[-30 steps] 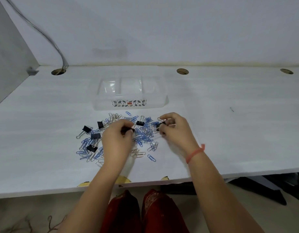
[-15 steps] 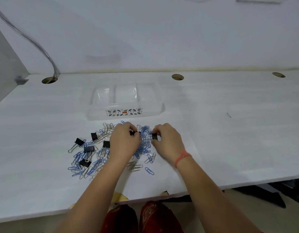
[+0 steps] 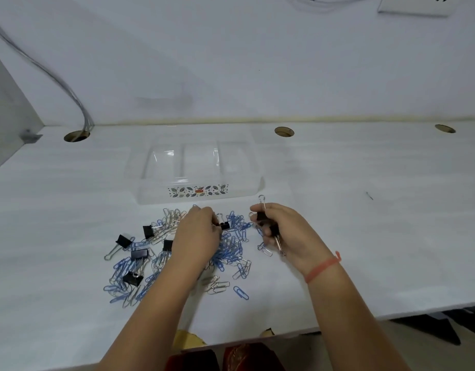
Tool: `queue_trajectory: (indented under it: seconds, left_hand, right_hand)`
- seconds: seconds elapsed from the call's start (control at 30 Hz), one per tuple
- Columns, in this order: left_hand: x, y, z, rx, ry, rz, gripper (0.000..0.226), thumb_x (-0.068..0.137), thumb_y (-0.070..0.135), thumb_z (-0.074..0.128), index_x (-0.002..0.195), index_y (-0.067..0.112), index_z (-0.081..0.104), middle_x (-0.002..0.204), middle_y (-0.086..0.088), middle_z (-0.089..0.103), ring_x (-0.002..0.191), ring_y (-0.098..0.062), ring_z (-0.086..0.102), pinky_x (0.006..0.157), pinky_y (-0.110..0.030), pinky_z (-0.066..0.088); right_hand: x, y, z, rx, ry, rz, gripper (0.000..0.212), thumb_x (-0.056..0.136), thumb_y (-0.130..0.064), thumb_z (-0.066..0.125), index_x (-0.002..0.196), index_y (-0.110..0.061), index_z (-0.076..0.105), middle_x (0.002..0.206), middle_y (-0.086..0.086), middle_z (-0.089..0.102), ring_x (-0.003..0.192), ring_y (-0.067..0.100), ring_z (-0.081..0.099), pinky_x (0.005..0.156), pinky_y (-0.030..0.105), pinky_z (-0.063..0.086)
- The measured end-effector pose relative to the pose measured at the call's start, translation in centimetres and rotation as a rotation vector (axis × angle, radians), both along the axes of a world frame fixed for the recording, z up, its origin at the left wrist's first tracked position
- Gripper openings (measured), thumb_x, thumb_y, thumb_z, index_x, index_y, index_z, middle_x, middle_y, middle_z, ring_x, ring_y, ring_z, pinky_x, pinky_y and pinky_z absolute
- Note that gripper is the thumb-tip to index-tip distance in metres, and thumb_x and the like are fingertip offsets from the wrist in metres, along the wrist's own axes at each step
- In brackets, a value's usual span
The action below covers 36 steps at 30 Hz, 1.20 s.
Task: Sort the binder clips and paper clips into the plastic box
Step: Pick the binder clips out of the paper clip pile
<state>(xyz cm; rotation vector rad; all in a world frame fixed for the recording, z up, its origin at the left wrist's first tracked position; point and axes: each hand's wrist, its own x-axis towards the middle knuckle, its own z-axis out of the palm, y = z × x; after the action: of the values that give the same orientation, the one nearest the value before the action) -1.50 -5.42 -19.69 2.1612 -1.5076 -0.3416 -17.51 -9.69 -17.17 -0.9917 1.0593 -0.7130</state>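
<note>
The fingers [image 3: 257, 210] of the right hand [image 3: 287, 231] are curled around black binder clips [image 3: 267, 224], whose wire handles stick out above the thumb and below the palm. The hand is held just above the white table [image 3: 364, 236], to the right of the pile. An orange band [image 3: 323, 267] is worn on that wrist. The fingertips [image 3: 215, 226] of the left hand [image 3: 197, 236] are pinched on another black binder clip [image 3: 225, 225] at the top of the pile, low against the table.

A loose heap of blue and silver paper clips [image 3: 231, 253] is spread under and between the hands. Five more binder clips are scattered on its left side, among them one at the far left [image 3: 123, 241] and one nearest the table's front edge [image 3: 132, 278]. A single blue paper clip [image 3: 241, 292] lies apart at the front.

The clear plastic box [image 3: 196, 170] is set just behind the pile, with three compartments and a leaf-pattern label [image 3: 198, 190] on its front wall; nothing can be seen inside it.

Three round cable holes are cut along the back of the table, and a grey cable [image 3: 57, 81] is led into the left one [image 3: 76, 136]. A white socket [image 3: 415, 5] is mounted on the wall at the upper right.
</note>
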Motion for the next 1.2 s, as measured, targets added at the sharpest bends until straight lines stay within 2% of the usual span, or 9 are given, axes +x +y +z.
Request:
queue_trajectory:
  seconds: [0.1,0.17,0.33,0.5,0.6,0.8,0.93,1.03,1.2]
  left_hand:
    - [0.1,0.6,0.4,-0.088,0.001,0.011,0.017,0.094,0.017,0.046,0.098,0.009,0.061,0.092,-0.004,0.060,0.081,-0.019,0.054,0.066,-0.026,0.038]
    - [0.1,1.2,1.0,-0.145,0.095,0.057,0.019,0.096,0.017,0.041,0.088,0.011,0.057,0.073,0.002,0.055,0.066,-0.017,0.050,0.053,-0.026,0.031]
    - [-0.6,2.6,2.3,-0.314,0.467,0.217,0.023,0.092,0.017,0.044,0.077,0.010,0.059,0.066,0.001,0.057,0.058,-0.016,0.046,0.053,-0.028,0.034]
    - [-1.1,3.6,3.6,-0.259,1.371,0.323,0.025,0.089,0.014,0.039,0.071,0.008,0.056,0.052,0.002,0.058,0.039,-0.007,0.029,0.034,-0.017,0.018]
    - [-1.3,4.4,2.9,-0.306,1.736,0.326,0.015,0.085,0.012,0.040,0.071,0.012,0.046,0.085,-0.014,0.072,0.048,-0.010,0.040,0.033,-0.016,0.021]
    - [-0.6,5.7,2.2,-0.425,2.029,0.383,0.025,0.083,0.016,0.045,0.063,0.011,0.059,0.066,-0.005,0.065,0.051,-0.011,0.046,0.033,-0.016,0.023]
    - [0.5,6.2,1.8,-0.426,1.915,0.365,0.016,0.088,0.020,0.045,0.074,0.014,0.052,0.051,0.001,0.046,0.046,-0.009,0.036,0.032,-0.016,0.022]
    - [1.3,6.4,1.8,-0.409,1.695,0.370,0.021,0.090,0.029,0.053,0.073,0.017,0.053,0.046,0.004,0.039,0.043,-0.008,0.037,0.035,-0.017,0.028]
    - [2.5,7.5,2.0,-0.352,0.983,0.423,0.020,0.090,0.025,0.060,0.073,0.015,0.064,0.060,-0.002,0.055,0.048,-0.013,0.047,0.044,-0.018,0.041]
  right_hand:
    - [-0.4,-0.2,-0.2,0.168,-0.221,-0.060,0.022,0.094,-0.027,0.049,0.079,-0.014,0.058,0.072,0.005,0.062,0.046,0.011,0.041,0.038,0.018,0.029]
    - [-0.5,-0.5,-0.3,0.119,-0.143,-0.094,0.035,0.092,-0.041,0.052,0.065,-0.019,0.049,0.059,0.000,0.055,0.044,0.011,0.035,0.038,0.018,0.025]
    - [-0.5,-1.1,-0.8,-0.574,0.720,-0.136,0.028,0.081,-0.044,0.064,0.073,-0.020,0.054,0.064,-0.006,0.054,0.062,0.014,0.050,0.058,0.027,0.034]
    - [0.5,-1.0,-1.5,-0.633,1.101,0.137,0.036,0.085,-0.038,0.058,0.110,-0.012,0.053,0.108,0.007,0.065,0.099,0.029,0.060,0.073,0.030,0.041]
    - [0.8,-1.1,-1.2,-0.605,1.046,0.175,0.033,0.086,-0.038,0.058,0.103,-0.010,0.052,0.102,0.007,0.063,0.095,0.028,0.059,0.069,0.030,0.040]
    - [1.3,-0.4,-0.4,-0.270,0.483,0.054,0.022,0.090,-0.035,0.049,0.080,-0.015,0.052,0.070,0.000,0.050,0.053,0.013,0.045,0.049,0.024,0.031]
    - [2.0,0.6,-0.5,0.182,-0.137,0.044,0.022,0.091,-0.021,0.043,0.075,-0.014,0.056,0.063,0.003,0.052,0.032,0.007,0.029,0.034,0.012,0.020]
    - [2.7,1.3,-0.9,0.295,-0.352,0.071,0.033,0.093,-0.038,0.048,0.071,-0.015,0.056,0.062,0.003,0.056,0.033,0.007,0.031,0.032,0.012,0.023]
    - [4.9,2.7,-1.1,-0.242,0.247,0.119,0.027,0.090,-0.034,0.057,0.072,-0.015,0.056,0.061,-0.001,0.056,0.046,0.012,0.042,0.041,0.019,0.031]
